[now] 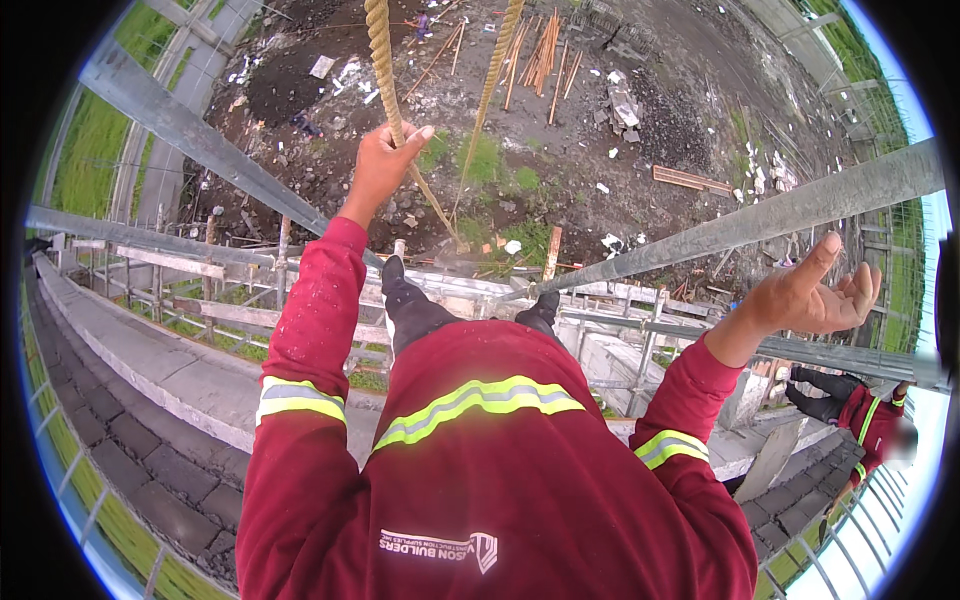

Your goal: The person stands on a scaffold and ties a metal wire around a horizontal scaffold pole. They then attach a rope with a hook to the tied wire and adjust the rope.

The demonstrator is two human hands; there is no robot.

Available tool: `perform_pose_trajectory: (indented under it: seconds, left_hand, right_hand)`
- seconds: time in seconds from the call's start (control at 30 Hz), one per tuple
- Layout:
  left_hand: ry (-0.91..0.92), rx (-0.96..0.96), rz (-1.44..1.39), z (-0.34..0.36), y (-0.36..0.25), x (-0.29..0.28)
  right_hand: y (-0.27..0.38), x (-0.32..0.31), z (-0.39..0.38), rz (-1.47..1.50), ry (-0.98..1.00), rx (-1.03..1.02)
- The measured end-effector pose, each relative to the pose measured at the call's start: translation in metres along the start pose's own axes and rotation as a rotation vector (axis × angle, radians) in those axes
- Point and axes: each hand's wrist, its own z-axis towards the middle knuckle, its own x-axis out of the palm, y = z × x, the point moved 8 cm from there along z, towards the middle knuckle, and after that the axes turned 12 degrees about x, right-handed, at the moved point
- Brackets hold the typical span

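My left hand is closed round a thick tan rope, with the thumb lying along it. Below the fist the rope runs down toward the ground. A second rope strand hangs just to its right, and no hand touches it. Off to the right, my right hand is held out with the palm turned up. Its fingers are loosely bent and apart, and nothing is in them. The nearest thing to it is a slanting grey steel pipe.
Another steel pipe slants past my left arm. Scaffold timbers and a concrete ledge lie below. Far down on the ground are brown planks and rubble. A co-worker in a red top is at the right.
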Motion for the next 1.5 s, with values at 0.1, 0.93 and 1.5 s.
perform_pose_trajectory:
  seconds: [0.1,0.93,1.5]
  left_hand:
    - [0.078,0.018,0.044,0.014,-0.006,0.012]
    - [-0.608,0.235,-0.004,0.061,-0.057,-0.341]
    - [-0.609,0.099,-0.078,0.088,0.000,-0.420]
  right_hand:
    - [-0.049,0.009,0.016,-0.238,0.132,0.224]
    - [-0.166,0.067,-0.003,0.718,0.793,0.842]
    - [-0.156,0.063,-0.004,0.807,0.721,0.869]
